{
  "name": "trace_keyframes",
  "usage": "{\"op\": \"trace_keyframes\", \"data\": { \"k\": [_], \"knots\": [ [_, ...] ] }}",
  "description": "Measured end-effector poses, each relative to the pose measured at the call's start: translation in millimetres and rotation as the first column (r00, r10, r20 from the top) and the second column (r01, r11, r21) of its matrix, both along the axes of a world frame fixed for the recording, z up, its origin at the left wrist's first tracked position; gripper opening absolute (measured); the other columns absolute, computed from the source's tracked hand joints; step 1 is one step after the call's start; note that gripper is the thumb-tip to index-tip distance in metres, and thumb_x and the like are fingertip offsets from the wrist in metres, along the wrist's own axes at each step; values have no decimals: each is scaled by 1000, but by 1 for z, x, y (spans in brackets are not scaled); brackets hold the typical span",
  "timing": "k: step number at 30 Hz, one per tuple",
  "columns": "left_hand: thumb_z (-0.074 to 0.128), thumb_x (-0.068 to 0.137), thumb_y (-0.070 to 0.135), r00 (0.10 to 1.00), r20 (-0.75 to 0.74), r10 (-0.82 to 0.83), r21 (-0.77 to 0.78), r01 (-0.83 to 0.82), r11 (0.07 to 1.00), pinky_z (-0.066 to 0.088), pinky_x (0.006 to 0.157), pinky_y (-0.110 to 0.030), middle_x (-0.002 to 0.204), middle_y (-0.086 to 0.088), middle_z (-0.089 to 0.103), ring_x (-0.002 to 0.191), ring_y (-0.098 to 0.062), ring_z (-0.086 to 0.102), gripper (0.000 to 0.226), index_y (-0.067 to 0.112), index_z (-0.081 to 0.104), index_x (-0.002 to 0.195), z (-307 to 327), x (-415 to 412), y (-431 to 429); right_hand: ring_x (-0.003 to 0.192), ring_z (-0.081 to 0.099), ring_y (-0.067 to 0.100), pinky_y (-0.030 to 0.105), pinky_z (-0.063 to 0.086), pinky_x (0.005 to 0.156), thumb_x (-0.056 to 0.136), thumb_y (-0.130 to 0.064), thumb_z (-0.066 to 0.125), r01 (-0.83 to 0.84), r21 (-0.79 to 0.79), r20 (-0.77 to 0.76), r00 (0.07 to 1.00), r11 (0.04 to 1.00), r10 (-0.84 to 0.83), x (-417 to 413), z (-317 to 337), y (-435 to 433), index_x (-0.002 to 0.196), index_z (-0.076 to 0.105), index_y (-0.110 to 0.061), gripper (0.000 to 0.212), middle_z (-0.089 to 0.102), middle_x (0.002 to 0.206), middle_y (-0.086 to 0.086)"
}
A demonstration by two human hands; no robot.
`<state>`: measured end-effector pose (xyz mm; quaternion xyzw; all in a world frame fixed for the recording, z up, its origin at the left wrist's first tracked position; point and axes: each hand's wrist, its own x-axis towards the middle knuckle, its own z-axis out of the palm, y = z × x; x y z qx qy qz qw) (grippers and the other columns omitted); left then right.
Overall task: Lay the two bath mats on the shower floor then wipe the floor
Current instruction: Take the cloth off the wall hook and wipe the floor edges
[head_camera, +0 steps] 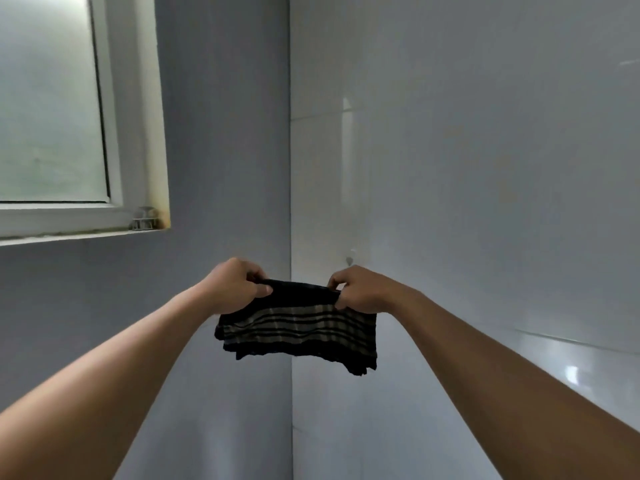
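A small dark cloth (298,327) with pale stripes hangs in front of the wall corner, folded over along its top edge. My left hand (235,287) grips its top left corner and my right hand (360,289) grips its top right corner, so the cloth is stretched between them at arm's length. Its lower edge hangs loose and uneven. The shower floor and any other mat are out of view.
White tiled walls meet in a corner (290,168) straight ahead. A frosted window (52,98) with a white frame sits in the left wall, with a small metal fitting (143,218) on its sill. A small hook (349,259) is on the right wall just above my right hand.
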<state>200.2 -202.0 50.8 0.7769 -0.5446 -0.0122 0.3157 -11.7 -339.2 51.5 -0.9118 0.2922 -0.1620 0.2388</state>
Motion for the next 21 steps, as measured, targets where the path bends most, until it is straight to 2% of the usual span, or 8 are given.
{"op": "trace_keyframes", "data": {
  "k": [2, 5, 8, 12, 17, 21],
  "knots": [
    [68, 92, 25, 999, 2, -39, -34, 39, 999, 49, 69, -27, 87, 2, 72, 84, -17, 66, 5, 25, 72, 94, 1, -3, -34, 94, 62, 23, 28, 44, 69, 85, -7, 59, 49, 0, 18, 999, 999, -49, -5, 6, -29, 92, 72, -12, 16, 68, 98, 4],
    [68, 92, 20, 995, -21, -100, -79, 98, 992, 50, 72, -28, 86, 1, 71, 84, -19, 66, 7, 27, 69, 89, -6, -4, -87, 84, 54, 11, 20, 37, 65, 86, -12, 62, 117, 36, 55, 991, 992, -119, -11, 9, -69, 81, 71, -17, 11, 56, 89, -6],
    [67, 92, 23, 991, -7, -135, -85, 134, 987, 43, 66, -20, 89, 6, 69, 85, -11, 63, 5, 27, 69, 90, -11, 1, -136, 85, 62, 19, 25, 45, 66, 85, -14, 63, 195, 35, 69, 978, 980, -197, -12, 7, -104, 90, 74, -10, 13, 70, 90, 4],
    [64, 94, 24, 978, -16, -208, -102, 206, 973, 43, 66, -20, 91, 7, 68, 86, -9, 62, 6, 25, 70, 94, -17, 9, -196, 71, 58, 17, 24, 43, 59, 84, -8, 56, 271, -2, 87, 959, 963, -270, -9, -6, -142, 87, 72, -10, 16, 64, 72, 0],
    [65, 92, 20, 961, 12, -277, -80, 277, 958, 43, 64, -18, 92, 4, 68, 82, -9, 62, 5, 22, 69, 93, -33, 28, -261, 84, 66, 23, 25, 48, 66, 84, -7, 53, 333, -8, 107, 938, 943, -330, 4, -28, -193, 87, 71, -16, 21, 70, 83, 2],
    [63, 91, 9, 947, 51, -318, -123, 322, 939, 44, 61, -21, 97, 8, 64, 70, -14, 59, 19, 27, 56, 92, -54, 50, -301, 80, 66, 16, 24, 48, 66, 89, -15, 58, 314, -16, 131, 942, 949, -309, 23, -48, -224, 96, 66, -26, 14, 71, 85, -3]
  ]
}}
